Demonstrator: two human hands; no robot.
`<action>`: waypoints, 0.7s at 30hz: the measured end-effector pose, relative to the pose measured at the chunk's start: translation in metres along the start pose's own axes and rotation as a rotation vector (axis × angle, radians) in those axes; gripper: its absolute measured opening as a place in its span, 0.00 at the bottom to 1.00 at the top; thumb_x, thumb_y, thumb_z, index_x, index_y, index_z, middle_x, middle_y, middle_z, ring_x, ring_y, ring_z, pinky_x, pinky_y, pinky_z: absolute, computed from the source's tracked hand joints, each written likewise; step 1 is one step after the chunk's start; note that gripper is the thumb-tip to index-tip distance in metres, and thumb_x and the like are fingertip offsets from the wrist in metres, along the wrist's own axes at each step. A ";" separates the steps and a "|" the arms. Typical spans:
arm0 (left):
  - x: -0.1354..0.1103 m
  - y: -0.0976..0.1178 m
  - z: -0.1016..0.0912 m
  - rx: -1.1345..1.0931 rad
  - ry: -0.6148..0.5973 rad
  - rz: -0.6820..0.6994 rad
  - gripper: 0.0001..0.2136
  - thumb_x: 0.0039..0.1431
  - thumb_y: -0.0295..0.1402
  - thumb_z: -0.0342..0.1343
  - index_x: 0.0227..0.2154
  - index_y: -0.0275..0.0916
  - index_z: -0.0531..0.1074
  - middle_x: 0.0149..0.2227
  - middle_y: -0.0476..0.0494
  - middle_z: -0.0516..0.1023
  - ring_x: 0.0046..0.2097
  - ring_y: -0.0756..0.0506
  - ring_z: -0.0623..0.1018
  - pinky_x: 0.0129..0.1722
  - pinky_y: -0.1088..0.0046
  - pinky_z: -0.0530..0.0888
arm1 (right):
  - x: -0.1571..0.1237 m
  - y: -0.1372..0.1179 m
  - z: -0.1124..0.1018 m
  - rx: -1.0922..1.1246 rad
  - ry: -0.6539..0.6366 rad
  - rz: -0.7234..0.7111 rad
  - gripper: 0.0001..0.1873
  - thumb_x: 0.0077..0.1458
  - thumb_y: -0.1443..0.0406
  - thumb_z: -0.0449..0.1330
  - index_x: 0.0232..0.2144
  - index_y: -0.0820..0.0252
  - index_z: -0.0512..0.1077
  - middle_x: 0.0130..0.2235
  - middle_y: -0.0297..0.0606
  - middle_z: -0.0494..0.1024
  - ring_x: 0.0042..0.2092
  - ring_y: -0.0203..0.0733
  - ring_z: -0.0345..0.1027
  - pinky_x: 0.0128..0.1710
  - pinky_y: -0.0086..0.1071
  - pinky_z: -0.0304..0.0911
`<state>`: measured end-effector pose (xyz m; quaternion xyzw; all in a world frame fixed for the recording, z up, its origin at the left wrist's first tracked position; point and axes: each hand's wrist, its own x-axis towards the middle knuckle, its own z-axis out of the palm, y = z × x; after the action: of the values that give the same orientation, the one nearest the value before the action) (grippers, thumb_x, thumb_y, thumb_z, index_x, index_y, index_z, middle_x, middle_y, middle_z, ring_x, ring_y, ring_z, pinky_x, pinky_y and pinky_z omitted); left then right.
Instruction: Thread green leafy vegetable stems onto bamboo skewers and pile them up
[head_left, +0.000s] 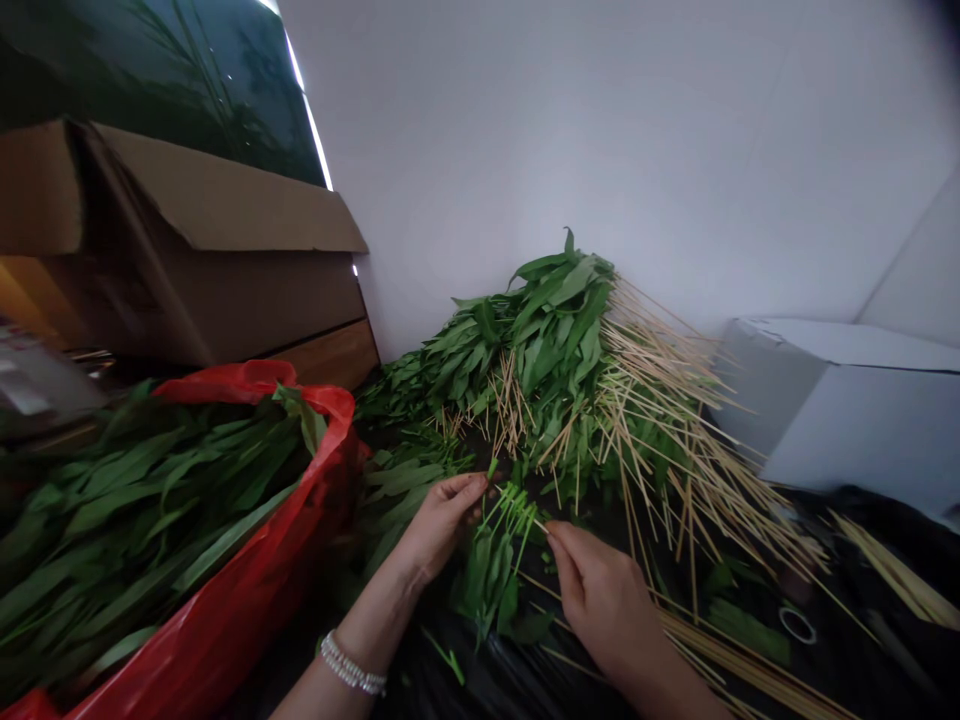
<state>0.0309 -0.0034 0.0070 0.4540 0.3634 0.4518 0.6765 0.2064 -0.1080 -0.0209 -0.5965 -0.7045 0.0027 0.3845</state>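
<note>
leafy green stems (516, 503) hang between the hands on a thin pale wooden skewer (539, 524) pinched by the right hand (604, 585), the left hand (448, 515) pinching another stem (492, 467), probably best steadied near the skewer.

Leaves (484, 580) are green, their stems (521, 503) brighter yellow-green, the sticks (660, 390) pale straw. The bag (300, 535) is red, the carton (255, 300) brown, the bracelet (351, 668) silvery; the wall (562, 120) is plain pale grey.

1. The left hand (450, 508) pinches a slim green leaf stem (492, 468).
2. The right hand (604, 585) grips a thin tan wooden stick (541, 527) carrying drooping green leaves (486, 575).
3. A shiny red plastic bag (326, 490) holds long leaves (150, 500).
</note>
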 end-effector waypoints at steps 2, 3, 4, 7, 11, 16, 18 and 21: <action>0.000 -0.001 0.000 0.003 -0.012 -0.010 0.15 0.40 0.40 0.69 0.31 0.35 0.80 0.27 0.46 0.75 0.22 0.58 0.62 0.21 0.82 0.57 | 0.000 0.000 0.000 -0.006 0.009 -0.005 0.15 0.62 0.67 0.43 0.42 0.56 0.69 0.36 0.36 0.76 0.38 0.39 0.73 0.40 0.30 0.62; 0.000 -0.001 0.000 0.005 -0.015 -0.012 0.15 0.41 0.40 0.69 0.31 0.35 0.80 0.27 0.46 0.75 0.22 0.58 0.62 0.22 0.82 0.57 | 0.000 0.000 0.000 -0.010 0.013 -0.005 0.15 0.62 0.67 0.43 0.42 0.56 0.69 0.36 0.36 0.76 0.38 0.39 0.73 0.41 0.30 0.62; 0.000 -0.002 -0.001 0.009 -0.015 -0.013 0.15 0.41 0.39 0.69 0.30 0.35 0.80 0.27 0.47 0.75 0.23 0.58 0.62 0.22 0.82 0.57 | 0.000 0.000 0.000 -0.014 0.016 -0.003 0.15 0.62 0.67 0.43 0.42 0.56 0.69 0.36 0.36 0.76 0.38 0.39 0.73 0.40 0.30 0.62; 0.000 -0.003 -0.001 0.024 -0.027 -0.015 0.14 0.40 0.39 0.69 0.29 0.34 0.80 0.26 0.47 0.74 0.23 0.57 0.62 0.22 0.81 0.57 | 0.000 0.000 0.000 -0.033 0.000 -0.001 0.15 0.62 0.67 0.44 0.42 0.56 0.70 0.36 0.36 0.76 0.38 0.39 0.73 0.39 0.30 0.62; 0.000 -0.002 -0.001 0.033 -0.036 -0.012 0.14 0.40 0.39 0.69 0.29 0.34 0.80 0.25 0.48 0.74 0.23 0.57 0.62 0.23 0.80 0.57 | 0.001 0.001 0.000 -0.054 -0.024 0.000 0.16 0.62 0.67 0.43 0.42 0.56 0.70 0.37 0.37 0.77 0.39 0.39 0.73 0.40 0.30 0.63; -0.001 -0.003 -0.001 0.094 -0.036 0.013 0.13 0.41 0.39 0.69 0.26 0.34 0.80 0.20 0.51 0.70 0.22 0.56 0.61 0.23 0.80 0.56 | 0.000 0.001 0.000 -0.056 -0.029 0.007 0.15 0.61 0.68 0.44 0.42 0.56 0.70 0.37 0.36 0.77 0.39 0.39 0.73 0.40 0.29 0.62; -0.001 -0.004 -0.001 0.109 -0.049 0.003 0.12 0.41 0.39 0.68 0.25 0.34 0.79 0.17 0.53 0.67 0.21 0.56 0.60 0.22 0.79 0.54 | -0.001 0.001 0.001 -0.050 -0.031 0.012 0.16 0.62 0.68 0.44 0.43 0.56 0.70 0.37 0.37 0.77 0.39 0.39 0.73 0.41 0.30 0.62; -0.001 -0.006 -0.001 0.096 -0.065 -0.032 0.12 0.40 0.39 0.69 0.24 0.34 0.79 0.16 0.54 0.66 0.21 0.56 0.59 0.21 0.79 0.54 | -0.001 0.001 0.002 -0.035 -0.039 0.020 0.16 0.62 0.68 0.44 0.42 0.57 0.70 0.37 0.37 0.77 0.40 0.40 0.73 0.42 0.31 0.62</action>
<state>0.0316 -0.0049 0.0012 0.4946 0.3695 0.4080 0.6726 0.2058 -0.1077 -0.0232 -0.6099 -0.7059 0.0061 0.3601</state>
